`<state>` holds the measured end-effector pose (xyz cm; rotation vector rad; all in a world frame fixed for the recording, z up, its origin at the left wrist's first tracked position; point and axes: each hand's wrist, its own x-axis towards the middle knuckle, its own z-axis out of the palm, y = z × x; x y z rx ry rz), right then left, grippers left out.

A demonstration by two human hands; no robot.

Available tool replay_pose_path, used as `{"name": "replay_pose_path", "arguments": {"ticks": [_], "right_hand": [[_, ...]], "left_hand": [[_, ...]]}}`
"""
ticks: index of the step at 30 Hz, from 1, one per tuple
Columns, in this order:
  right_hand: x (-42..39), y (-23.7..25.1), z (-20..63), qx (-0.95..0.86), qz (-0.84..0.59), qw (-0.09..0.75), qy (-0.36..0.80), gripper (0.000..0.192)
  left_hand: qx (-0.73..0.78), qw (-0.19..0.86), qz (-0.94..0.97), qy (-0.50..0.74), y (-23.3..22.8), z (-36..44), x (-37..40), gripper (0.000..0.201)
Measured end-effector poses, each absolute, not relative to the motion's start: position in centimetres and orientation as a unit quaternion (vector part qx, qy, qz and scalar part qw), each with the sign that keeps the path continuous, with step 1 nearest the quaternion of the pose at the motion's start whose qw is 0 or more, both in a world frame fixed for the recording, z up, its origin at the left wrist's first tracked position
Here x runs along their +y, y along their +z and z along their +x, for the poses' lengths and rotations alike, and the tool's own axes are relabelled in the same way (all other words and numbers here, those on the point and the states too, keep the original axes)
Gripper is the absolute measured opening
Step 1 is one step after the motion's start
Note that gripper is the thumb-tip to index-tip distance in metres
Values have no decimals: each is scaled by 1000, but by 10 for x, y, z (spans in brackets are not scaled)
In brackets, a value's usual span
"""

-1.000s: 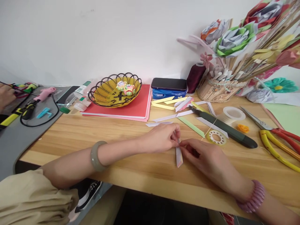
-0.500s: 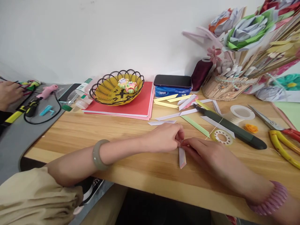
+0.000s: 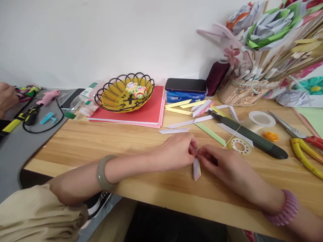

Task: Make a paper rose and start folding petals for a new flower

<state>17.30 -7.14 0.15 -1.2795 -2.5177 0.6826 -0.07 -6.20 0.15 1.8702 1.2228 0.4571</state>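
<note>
Between my two hands, over the front of the wooden table, a small stack of folded paper strips (image 3: pixel 196 169) points down toward me, white on top with a pinkish edge. My left hand (image 3: pixel 180 149) is closed, its fingertips gripping the upper part of the strips. From the other side my right hand (image 3: pixel 224 164) pinches at the same spot; what lies between its thumb and finger is too small to make out. A thin thread (image 3: pixel 230 137) runs across the cutter toward my right hand. Behind the hands lie loose paper strips (image 3: pixel 210 134) in green, white and yellow.
A yellow basket (image 3: pixel 111 97) with two paper balls stands on red paper (image 3: pixel 106 117). To the right are a dark green cutter (image 3: pixel 262 144), tape roll (image 3: pixel 239 146), thread spool (image 3: pixel 261 121) and scissors (image 3: pixel 300 137). Another person's hand (image 3: pixel 6 97) is at far left, near a glue gun (image 3: pixel 47 97).
My right hand has shifted slightly left and up, its fingers curling more. My left hand keeps hold of the strips in nearly the same place. The view has tilted a little.
</note>
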Motion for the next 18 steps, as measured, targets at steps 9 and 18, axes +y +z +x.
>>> {"name": "replay_pose_path", "arguments": {"ticks": [9, 18], "right_hand": [[-70, -3, 174, -843, -447, 132, 269, 19], [-71, -1, 174, -844, -452, 132, 258, 20]], "left_hand": [[496, 343, 771, 207, 3, 4, -76, 14], [499, 257, 803, 201, -4, 5, -79, 14]]}}
